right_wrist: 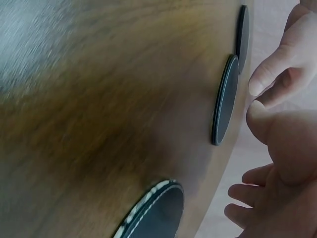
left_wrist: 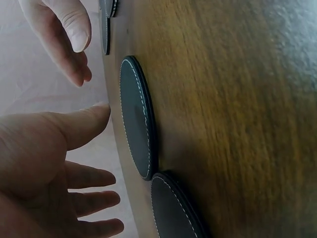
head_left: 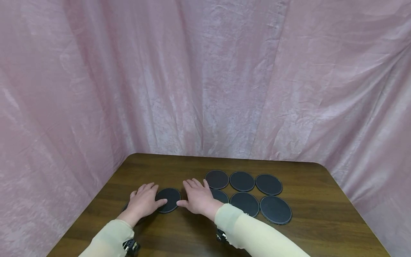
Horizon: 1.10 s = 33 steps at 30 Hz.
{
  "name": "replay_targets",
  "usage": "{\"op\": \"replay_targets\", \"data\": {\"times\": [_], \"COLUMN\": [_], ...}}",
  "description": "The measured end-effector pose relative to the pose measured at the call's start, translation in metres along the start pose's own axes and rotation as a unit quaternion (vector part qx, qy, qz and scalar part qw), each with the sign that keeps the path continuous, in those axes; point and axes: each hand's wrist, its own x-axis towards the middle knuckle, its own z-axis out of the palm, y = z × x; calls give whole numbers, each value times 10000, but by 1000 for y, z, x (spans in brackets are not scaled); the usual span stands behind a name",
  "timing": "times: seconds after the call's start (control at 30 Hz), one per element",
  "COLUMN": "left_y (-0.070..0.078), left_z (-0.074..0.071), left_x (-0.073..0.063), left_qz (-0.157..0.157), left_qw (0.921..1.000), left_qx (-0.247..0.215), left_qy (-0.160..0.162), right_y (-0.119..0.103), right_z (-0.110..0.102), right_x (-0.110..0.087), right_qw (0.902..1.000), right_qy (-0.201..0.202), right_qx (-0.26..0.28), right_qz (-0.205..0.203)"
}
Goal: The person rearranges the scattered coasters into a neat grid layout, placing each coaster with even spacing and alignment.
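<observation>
A round black coaster [head_left: 167,200] with pale edge stitching lies flat on the wooden table between the two hands. My left hand [head_left: 142,202] is over its left side, fingers spread and thumb across its edge in the head view; the left wrist view shows this hand [left_wrist: 44,168] with nothing in its grasp. A second coaster [left_wrist: 171,208] lies beside the first, mostly hidden under the left hand in the head view. To the right of the middle coaster, my right hand [head_left: 198,199] hovers with fingers extended, its thumb pointing toward the left thumb. In the right wrist view its palm [right_wrist: 292,158] is bare.
On the right, several matching coasters lie in two rows, among them a back one [head_left: 269,184] and a front one [head_left: 275,210]. The right hand and forearm partly cover the front-left coaster [head_left: 220,196]. Pink curtains [head_left: 205,78] hang behind the wooden table [head_left: 308,185].
</observation>
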Motion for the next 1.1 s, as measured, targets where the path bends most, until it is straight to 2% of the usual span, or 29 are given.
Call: {"op": "replay_targets", "data": {"times": [0.4, 0.73, 1.1], "left_y": [-9, -13, -16], "left_z": [4, 6, 7], "left_x": [-3, -3, 1], "left_qz": [-22, -66, -126], "left_qw": [9999, 9999, 9999], "left_qx": [82, 36, 23], "left_qy": [-101, -82, -76], "right_y": [-12, -17, -20], "right_z": [12, 15, 17], "right_x": [2, 3, 8], "right_qw": [9997, 9998, 9988], "right_qy": [-170, -96, -182], "right_qx": [-101, -196, -453], "right_qz": [-120, -42, -12]}}
